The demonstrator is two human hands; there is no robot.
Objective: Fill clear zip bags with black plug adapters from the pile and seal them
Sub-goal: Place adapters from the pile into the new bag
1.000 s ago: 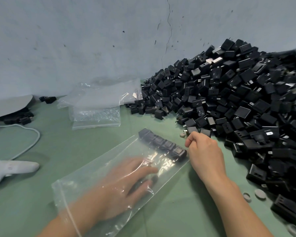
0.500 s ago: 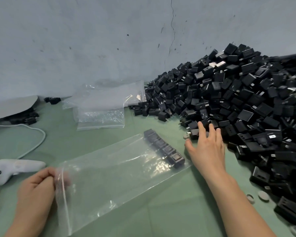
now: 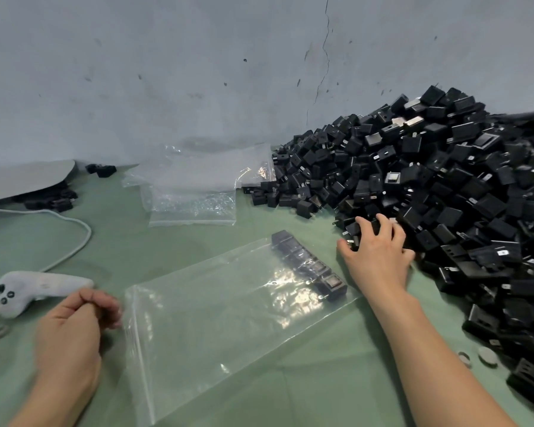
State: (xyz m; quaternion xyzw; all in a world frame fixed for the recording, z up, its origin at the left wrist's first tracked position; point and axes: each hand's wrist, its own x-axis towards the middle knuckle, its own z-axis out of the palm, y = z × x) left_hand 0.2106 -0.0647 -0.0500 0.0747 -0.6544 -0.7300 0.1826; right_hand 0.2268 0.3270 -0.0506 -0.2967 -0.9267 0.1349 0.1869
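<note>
Green table (image 3: 259,396) against a grey wall. My right hand (image 3: 378,257) is at the near edge of the adapter pile (image 3: 444,186), fingers curled round a few black adapters (image 3: 356,234). My left hand (image 3: 74,328) is curled and blurred, just beside the zip edge of the clear bag (image 3: 213,328); can't tell if it pinches it. Bag lies flat with a row of adapters (image 3: 309,266) inside at its far end. Spare bags (image 3: 195,192) behind, white controller (image 3: 37,288) at left.
</note>
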